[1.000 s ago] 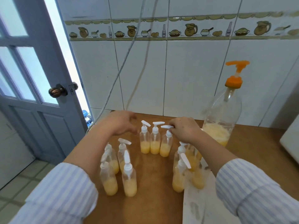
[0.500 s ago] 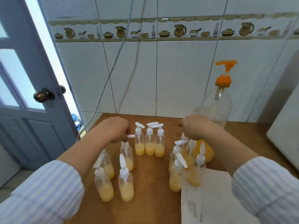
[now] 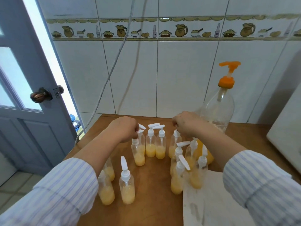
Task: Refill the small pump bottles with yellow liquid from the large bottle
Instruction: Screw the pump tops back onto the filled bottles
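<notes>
A blue door (image 3: 24,98) with a round knob (image 3: 40,95) is seen at the far left, beside a white tiled wall (image 3: 179,70) down which a cable (image 3: 110,75) hangs. On the wooden bench (image 3: 154,185), three small bottles are stood at the near left, partly hidden by the left sleeve (image 3: 53,193); the clearest of them (image 3: 126,185) is capped by a white pump and about a third full of yellow liquid. The left hand (image 3: 125,129) is held with fingers curled, and the pump head of a bottle (image 3: 139,150) is pinched between its fingertips. Just to its right, a back row of bottles (image 3: 155,144) is lined up, each partly filled. Further right, the right hand (image 3: 187,124) is curled above a bottle (image 3: 175,144); whether that pump is actually gripped cannot be told. Below it, a cluster of bottles (image 3: 179,175) is gathered at the edge of a white sheet (image 3: 211,201). Behind the right hand, the large bottle (image 3: 218,108) with an orange pump is stood, nearly empty.
</notes>
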